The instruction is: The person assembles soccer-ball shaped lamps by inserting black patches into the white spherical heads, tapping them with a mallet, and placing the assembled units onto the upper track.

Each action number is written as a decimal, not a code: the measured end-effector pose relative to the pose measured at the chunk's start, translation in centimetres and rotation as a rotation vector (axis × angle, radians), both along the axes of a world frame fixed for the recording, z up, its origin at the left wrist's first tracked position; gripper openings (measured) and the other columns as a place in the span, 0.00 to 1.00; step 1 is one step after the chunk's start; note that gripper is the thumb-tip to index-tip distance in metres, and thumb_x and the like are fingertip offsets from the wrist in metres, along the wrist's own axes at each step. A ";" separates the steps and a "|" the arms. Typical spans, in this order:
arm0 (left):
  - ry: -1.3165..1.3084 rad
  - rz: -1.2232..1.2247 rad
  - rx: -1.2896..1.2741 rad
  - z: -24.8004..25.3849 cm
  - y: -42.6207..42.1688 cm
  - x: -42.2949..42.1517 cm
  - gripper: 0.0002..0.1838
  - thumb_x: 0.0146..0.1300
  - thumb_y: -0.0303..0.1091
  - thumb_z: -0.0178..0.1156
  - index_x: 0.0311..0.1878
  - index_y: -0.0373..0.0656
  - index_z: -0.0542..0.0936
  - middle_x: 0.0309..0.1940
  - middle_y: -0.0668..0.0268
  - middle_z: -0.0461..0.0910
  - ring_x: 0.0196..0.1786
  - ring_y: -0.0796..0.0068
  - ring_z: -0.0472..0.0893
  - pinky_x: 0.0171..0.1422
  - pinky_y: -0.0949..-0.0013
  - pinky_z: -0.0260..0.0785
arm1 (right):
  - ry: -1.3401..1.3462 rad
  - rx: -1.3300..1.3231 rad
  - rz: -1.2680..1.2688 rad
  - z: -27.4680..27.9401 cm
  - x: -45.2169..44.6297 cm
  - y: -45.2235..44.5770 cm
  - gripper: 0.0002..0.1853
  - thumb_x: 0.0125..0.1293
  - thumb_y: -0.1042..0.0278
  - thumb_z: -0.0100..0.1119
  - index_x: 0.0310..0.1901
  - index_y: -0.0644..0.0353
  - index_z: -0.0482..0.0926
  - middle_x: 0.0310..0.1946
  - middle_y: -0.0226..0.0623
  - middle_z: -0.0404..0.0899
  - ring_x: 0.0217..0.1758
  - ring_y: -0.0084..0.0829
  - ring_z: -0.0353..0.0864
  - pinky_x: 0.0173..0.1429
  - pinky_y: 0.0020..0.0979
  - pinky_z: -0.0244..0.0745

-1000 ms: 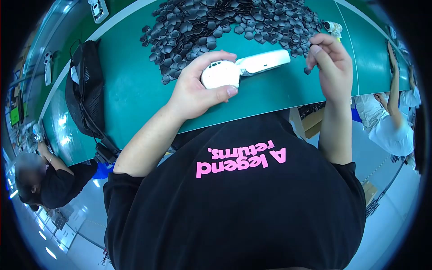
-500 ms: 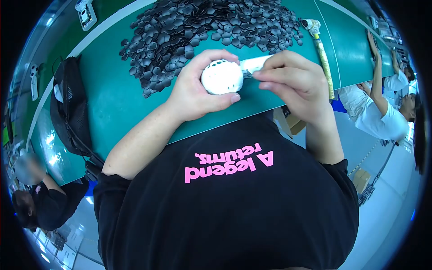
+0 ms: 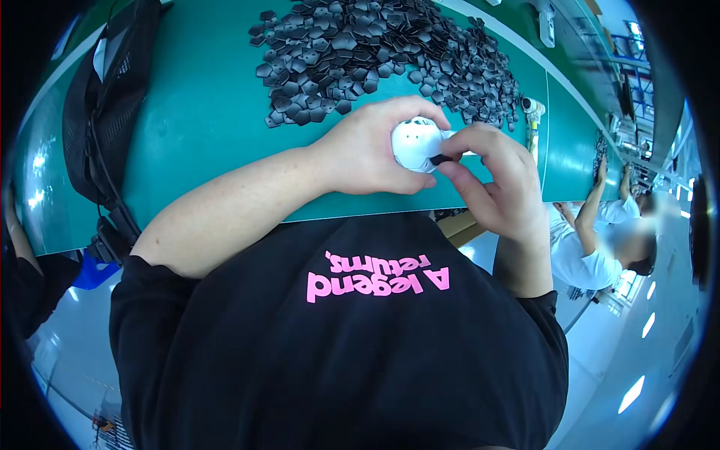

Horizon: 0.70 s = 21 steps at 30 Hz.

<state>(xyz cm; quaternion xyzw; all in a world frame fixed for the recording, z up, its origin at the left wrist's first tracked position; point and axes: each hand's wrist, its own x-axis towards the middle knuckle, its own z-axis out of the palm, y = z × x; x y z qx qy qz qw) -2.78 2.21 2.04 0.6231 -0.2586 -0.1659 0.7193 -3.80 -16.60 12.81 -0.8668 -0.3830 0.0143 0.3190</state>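
Note:
My left hand (image 3: 371,150) is wrapped round a white rounded plastic housing (image 3: 416,144), thumb along its near side and fingers over the far side. The housing has small holes in its face and slots near the far rim. My right hand (image 3: 499,176) pinches a small black piece (image 3: 438,160) between thumb and forefinger, at the housing's right edge. Whether the piece is seated in the housing or only touching it, I cannot tell. Part of a white extension shows behind my right fingers; they hide the rest.
A wide heap of black pentagonal pieces (image 3: 337,56) covers the far part of the green table (image 3: 202,112). A hammer (image 3: 533,112) with a yellow handle lies at the right. At the left is a black mesh bag (image 3: 105,112). Co-workers in white shirts (image 3: 581,244) sit farther right.
The view has swung, so the table scene sits differently. My right fingers have gone from the white extension to the housing's right edge, where a black piece now shows in them. My left hand keeps its hold.

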 end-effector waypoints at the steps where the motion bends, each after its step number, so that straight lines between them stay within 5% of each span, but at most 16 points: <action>1: -0.015 0.023 -0.002 -0.1 0.0 -0.1 0.33 0.45 0.29 0.77 0.57 0.46 0.77 0.50 0.65 0.80 0.54 0.72 0.80 0.59 0.67 0.74 | 0.037 -0.005 -0.033 0.1 -0.1 0.3 0.13 0.49 0.87 0.68 0.37 0.64 0.84 0.34 0.39 0.83 0.36 0.37 0.84 0.38 0.31 0.76; 7: -0.004 0.062 -0.014 -0.2 0.0 0.1 0.30 0.46 0.34 0.77 0.54 0.46 0.78 0.47 0.63 0.82 0.51 0.69 0.83 0.55 0.66 0.76 | 0.029 -0.106 0.043 0.6 0.4 0.8 0.12 0.48 0.87 0.68 0.36 0.64 0.83 0.33 0.39 0.82 0.35 0.37 0.83 0.39 0.31 0.76; 21: -0.036 0.085 0.035 -0.4 0.1 -0.5 0.30 0.44 0.32 0.76 0.54 0.45 0.78 0.46 0.62 0.81 0.51 0.69 0.82 0.56 0.65 0.75 | 0.222 0.073 -0.212 -2.1 -1.9 0.8 0.14 0.49 0.87 0.70 0.37 0.62 0.82 0.39 0.38 0.82 0.42 0.29 0.82 0.44 0.27 0.75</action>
